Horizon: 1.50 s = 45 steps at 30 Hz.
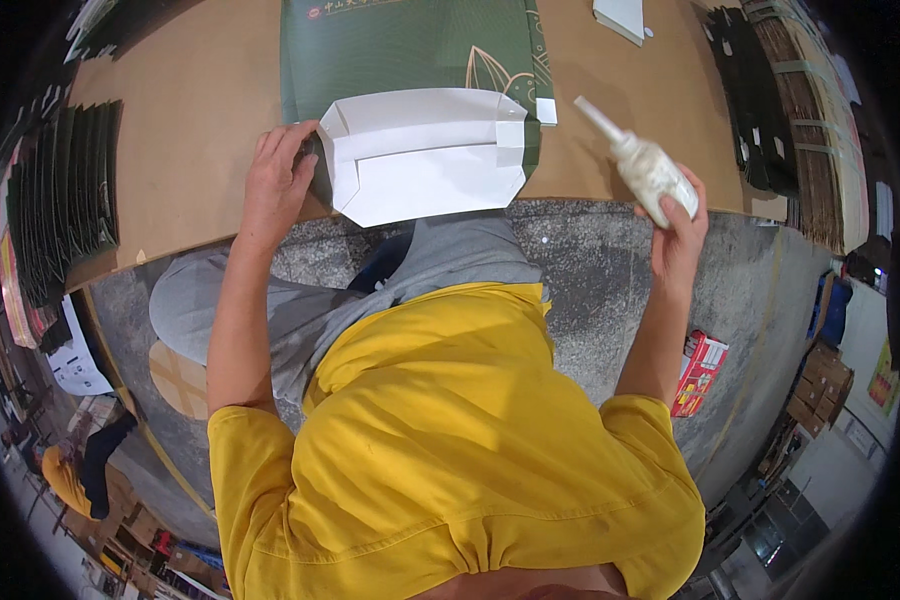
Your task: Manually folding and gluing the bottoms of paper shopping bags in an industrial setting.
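A dark green paper bag (410, 50) with gold line patterns lies flat on the brown table, its near end toward me. That end is folded open into a white, many-sided bottom (425, 185) with raised flaps. At its left corner my left hand (278, 180) has its fingers and thumb closed on the bag's edge. My right hand (682, 215) is wrapped round a whitish squeeze bottle (655, 175) with a long thin nozzle, held right of the bag. The nozzle points up and to the left, apart from the paper.
Dark green folded pieces (65, 195) stand in a row at the table's left. More dark pieces (750, 110) and bundled brown stacks (820, 130) line the right. A white stack (622, 18) lies at the far side. A red box (700, 375) is on the floor; another person (70, 480) is far left.
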Each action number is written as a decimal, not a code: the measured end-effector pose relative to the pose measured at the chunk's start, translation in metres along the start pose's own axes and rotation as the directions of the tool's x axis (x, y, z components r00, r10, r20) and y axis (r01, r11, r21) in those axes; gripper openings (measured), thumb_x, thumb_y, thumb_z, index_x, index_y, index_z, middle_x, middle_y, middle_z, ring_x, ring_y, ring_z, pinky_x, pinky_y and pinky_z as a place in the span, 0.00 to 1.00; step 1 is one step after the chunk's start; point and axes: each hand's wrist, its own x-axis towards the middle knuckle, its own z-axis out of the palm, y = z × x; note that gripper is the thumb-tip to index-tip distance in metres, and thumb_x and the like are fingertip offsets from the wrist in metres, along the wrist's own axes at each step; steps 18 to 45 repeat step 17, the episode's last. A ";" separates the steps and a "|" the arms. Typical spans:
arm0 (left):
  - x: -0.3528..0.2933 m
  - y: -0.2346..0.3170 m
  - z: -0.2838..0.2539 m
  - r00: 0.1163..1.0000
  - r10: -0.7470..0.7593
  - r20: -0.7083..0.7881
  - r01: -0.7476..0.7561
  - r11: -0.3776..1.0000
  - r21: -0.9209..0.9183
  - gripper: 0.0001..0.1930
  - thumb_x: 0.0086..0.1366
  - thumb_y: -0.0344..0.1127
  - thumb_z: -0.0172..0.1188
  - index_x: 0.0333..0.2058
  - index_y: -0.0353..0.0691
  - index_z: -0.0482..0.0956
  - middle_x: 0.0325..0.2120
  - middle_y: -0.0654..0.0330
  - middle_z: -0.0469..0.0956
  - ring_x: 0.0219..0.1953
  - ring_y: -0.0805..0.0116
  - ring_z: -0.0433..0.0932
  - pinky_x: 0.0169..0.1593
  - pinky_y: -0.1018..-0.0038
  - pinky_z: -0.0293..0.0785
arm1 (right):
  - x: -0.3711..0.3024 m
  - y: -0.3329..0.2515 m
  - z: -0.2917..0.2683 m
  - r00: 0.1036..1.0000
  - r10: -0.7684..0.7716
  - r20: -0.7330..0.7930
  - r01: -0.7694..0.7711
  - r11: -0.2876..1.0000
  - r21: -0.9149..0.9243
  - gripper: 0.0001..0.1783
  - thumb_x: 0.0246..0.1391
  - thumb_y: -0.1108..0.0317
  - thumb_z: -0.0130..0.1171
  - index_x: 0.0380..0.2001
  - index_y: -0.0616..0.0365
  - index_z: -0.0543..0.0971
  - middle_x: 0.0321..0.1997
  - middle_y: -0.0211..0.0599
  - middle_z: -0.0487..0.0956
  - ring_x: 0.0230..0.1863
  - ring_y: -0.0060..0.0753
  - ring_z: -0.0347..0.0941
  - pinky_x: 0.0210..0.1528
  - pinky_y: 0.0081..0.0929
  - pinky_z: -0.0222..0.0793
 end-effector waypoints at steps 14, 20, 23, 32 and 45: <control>-0.001 0.001 0.002 1.000 -0.008 0.001 0.008 1.000 0.003 0.20 0.55 0.23 0.56 0.48 0.38 0.72 0.41 0.53 0.74 0.46 0.54 0.70 0.50 0.66 0.67 | -0.027 -0.043 0.046 0.833 -0.176 0.525 0.541 0.456 -0.706 0.26 0.27 0.75 0.69 0.37 0.56 0.76 0.38 0.38 0.75 0.38 0.39 0.74 0.41 0.28 0.70; -0.001 0.000 0.002 1.000 -0.009 0.005 0.009 1.000 0.012 0.20 0.55 0.23 0.56 0.49 0.38 0.72 0.41 0.53 0.73 0.46 0.53 0.70 0.50 0.65 0.67 | -0.027 -0.042 0.048 0.822 -0.150 0.549 0.559 0.395 -0.729 0.26 0.28 0.74 0.69 0.38 0.57 0.76 0.39 0.39 0.75 0.39 0.39 0.75 0.41 0.30 0.71; -0.001 0.000 0.002 1.000 -0.009 0.005 0.009 1.000 0.012 0.20 0.55 0.23 0.56 0.49 0.38 0.72 0.41 0.53 0.73 0.46 0.53 0.70 0.50 0.65 0.67 | -0.027 -0.042 0.048 0.822 -0.150 0.549 0.559 0.395 -0.729 0.26 0.28 0.74 0.69 0.38 0.57 0.76 0.39 0.39 0.75 0.39 0.39 0.75 0.41 0.30 0.71; -0.001 0.000 0.002 1.000 -0.009 0.005 0.009 1.000 0.012 0.20 0.55 0.23 0.56 0.49 0.38 0.72 0.41 0.53 0.73 0.46 0.53 0.70 0.50 0.65 0.67 | -0.027 -0.042 0.048 0.822 -0.150 0.549 0.559 0.395 -0.729 0.26 0.28 0.74 0.69 0.38 0.57 0.76 0.39 0.39 0.75 0.39 0.39 0.75 0.41 0.30 0.71; -0.001 0.000 0.002 1.000 -0.009 0.005 0.009 1.000 0.012 0.20 0.55 0.23 0.56 0.49 0.38 0.72 0.41 0.53 0.73 0.46 0.53 0.70 0.50 0.65 0.67 | -0.027 -0.042 0.048 0.822 -0.150 0.549 0.559 0.395 -0.729 0.26 0.28 0.74 0.69 0.38 0.57 0.76 0.39 0.39 0.75 0.39 0.39 0.75 0.41 0.30 0.71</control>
